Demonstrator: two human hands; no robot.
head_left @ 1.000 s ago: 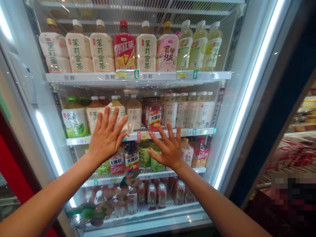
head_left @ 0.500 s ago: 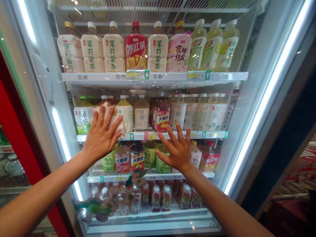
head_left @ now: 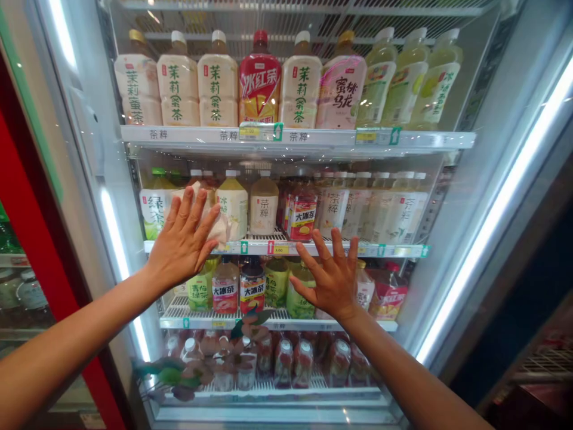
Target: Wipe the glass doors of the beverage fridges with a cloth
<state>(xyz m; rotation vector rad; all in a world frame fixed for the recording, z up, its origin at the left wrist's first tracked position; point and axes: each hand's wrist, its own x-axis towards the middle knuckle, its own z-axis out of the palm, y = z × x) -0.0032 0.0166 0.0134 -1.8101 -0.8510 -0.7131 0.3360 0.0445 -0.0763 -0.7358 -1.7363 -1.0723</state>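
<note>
Apparently, a white cloth (head_left: 220, 230) was pinned to the fridge door (head_left: 273, 161) under the flat, unclenched left hand (head_left: 183, 242); the right hand (head_left: 329, 280) was spread open, grasping nothing.

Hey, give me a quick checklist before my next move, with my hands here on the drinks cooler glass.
1. Left hand flat on the white cloth, fingers spread: ok.
2. Right hand holding nothing, fingers spread: ok.
3. Glass door free of smears: cannot tell, glare and reflections hide them.
4. Top-shelf bottles standing upright: ok.
5. Cloth fully in contact with the glass: cannot tell, the left hand covers most of it.
</note>
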